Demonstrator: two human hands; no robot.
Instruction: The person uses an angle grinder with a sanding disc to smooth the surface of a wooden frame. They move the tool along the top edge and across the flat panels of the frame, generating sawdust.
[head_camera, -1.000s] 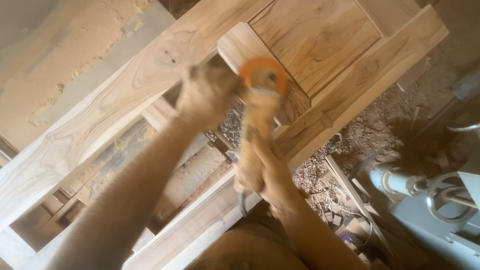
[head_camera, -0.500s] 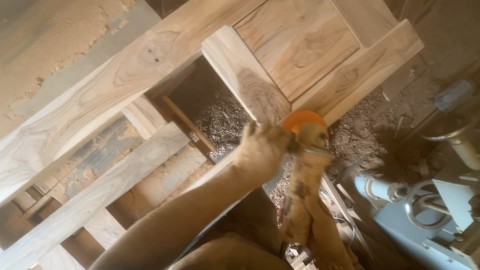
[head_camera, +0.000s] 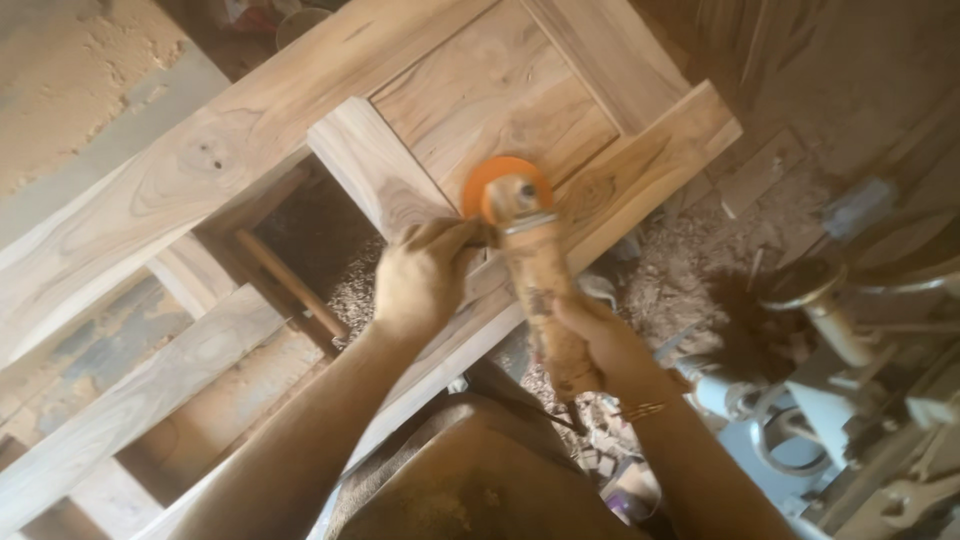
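A dust-coated angle grinder (head_camera: 540, 290) with an orange disc (head_camera: 505, 185) rests on a pale wooden door frame (head_camera: 250, 130), at the corner where a cross rail meets the near long rail. My left hand (head_camera: 420, 275) grips the side handle just left of the disc. Lower down, my right hand (head_camera: 600, 340) wraps the tool's rear body. A raised wooden panel (head_camera: 490, 95) sits in the frame beyond the disc.
Wood shavings and offcuts (head_camera: 690, 280) litter the floor to the right. A grey-blue machine with a handwheel (head_camera: 800, 400) stands at the lower right. Under the frame lie loose planks (head_camera: 130, 400). A sawdust-covered surface (head_camera: 80, 80) is at the upper left.
The grinder and both hands swung off the cross rail toward the frame's near edge, then back onto the corner joint. The view shifted, so the frame now sits further left.
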